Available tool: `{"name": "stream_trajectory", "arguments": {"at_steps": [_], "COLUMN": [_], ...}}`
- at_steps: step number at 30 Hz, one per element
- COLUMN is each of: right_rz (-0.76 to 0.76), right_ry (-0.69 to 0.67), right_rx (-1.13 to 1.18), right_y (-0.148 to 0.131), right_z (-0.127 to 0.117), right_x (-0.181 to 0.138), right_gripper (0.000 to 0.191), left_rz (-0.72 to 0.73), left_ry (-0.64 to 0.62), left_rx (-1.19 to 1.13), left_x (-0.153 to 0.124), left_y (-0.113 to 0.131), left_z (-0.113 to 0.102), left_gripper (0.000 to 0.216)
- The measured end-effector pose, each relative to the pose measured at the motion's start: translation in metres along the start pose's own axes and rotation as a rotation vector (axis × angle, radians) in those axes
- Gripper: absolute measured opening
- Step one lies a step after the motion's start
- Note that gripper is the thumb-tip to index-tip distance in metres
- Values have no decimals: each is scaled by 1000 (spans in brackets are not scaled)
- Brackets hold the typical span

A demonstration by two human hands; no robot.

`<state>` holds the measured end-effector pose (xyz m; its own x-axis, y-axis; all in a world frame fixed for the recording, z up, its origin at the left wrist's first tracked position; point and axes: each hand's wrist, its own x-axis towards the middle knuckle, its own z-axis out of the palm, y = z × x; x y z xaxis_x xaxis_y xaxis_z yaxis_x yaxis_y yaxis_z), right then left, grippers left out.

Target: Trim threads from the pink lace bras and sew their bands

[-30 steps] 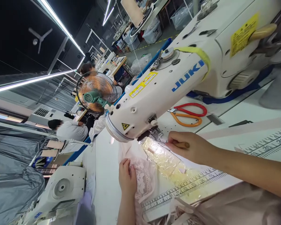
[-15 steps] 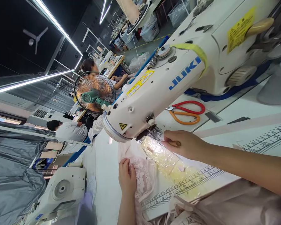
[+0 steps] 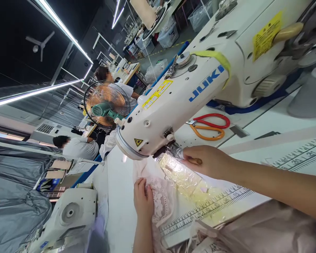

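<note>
A white JUKI sewing machine (image 3: 173, 102) fills the middle of the view. Pale pink lace fabric (image 3: 163, 200) lies under its needle area, lit by the machine lamp. My left hand (image 3: 143, 200) rests flat on the lace with fingers together, pressing it onto the table. My right hand (image 3: 208, 161) sits just right of the presser foot, fingers curled and pinched on the fabric edge. A printed ruler strip (image 3: 208, 207) runs along the table below my right forearm.
Red and orange scissors (image 3: 209, 126) lie behind the machine arm. A standing fan (image 3: 106, 105) turns at the table's far end. Other people sit at machines beyond it. Another white sewing machine (image 3: 68, 214) stands at lower left. More pink cloth (image 3: 265, 232) bunches at lower right.
Both hands stay almost in place on the fabric; my right hand has crept slightly left and up toward the presser foot. The view shifted slightly.
</note>
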<state>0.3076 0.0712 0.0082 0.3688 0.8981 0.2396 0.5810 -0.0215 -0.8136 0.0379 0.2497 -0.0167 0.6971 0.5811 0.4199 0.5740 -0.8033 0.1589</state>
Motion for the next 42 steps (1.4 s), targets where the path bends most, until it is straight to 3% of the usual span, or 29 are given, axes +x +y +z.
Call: {"name": "stream_trajectory", "arguments": {"at_steps": [9,17,22,28,36,42], "right_rz": [201,157,183,210,140,179], "right_ry": [75,-9,-45,93,-27,25], "right_rx": [-45,9,-39,-92,-14,53], "right_y": [2,-4,-2,-3,-1,2], "right_z": [-27,-15,-25,-42,-24,-50], "right_x": [-6,7,14,14,11,-13], "right_gripper": [26,30,26,31,30,35], "left_rz": [-5,9,-1,7,54,45], "left_ry": [-9,-18,-13,-6,17,12], "left_rx": [-12,-6,-14,-18,9,8], "left_x": [-1,0,-1,-2,0,-1], "left_y": [-1,-1,-1,-1,0,1], "left_z": [1,1,1,1,0,1], "left_gripper": [23,23,23,23,22,22]}}
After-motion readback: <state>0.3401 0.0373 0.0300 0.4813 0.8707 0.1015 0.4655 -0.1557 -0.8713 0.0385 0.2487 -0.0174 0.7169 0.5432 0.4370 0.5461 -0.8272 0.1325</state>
